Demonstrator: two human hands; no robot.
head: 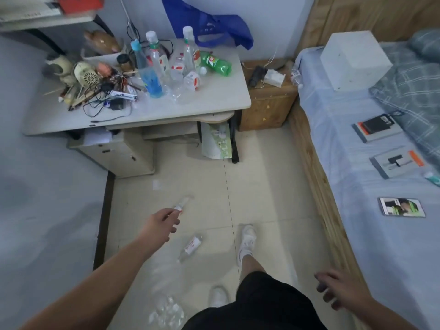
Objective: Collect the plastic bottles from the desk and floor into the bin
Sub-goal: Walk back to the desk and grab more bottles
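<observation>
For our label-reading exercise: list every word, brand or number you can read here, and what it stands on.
Nothing reads clearly.
Green bottle: logo blurred.
Floor bottle: red-and-white label blurred.
Held bottle: label blurred.
Desk bottles: labels blurred.
Blue bag: print too faint.

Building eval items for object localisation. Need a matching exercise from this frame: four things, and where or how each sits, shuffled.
Things
1. green bottle
2. blue-tinted bottle
3. clear bottle beside the forward shoe
4. phone

Places
A. flat on the bed
B. lying on the floor
C. upright on the desk
D. on its side on the desk

Pairs: 1-D, 2-C, 3-B, 4-A
</observation>
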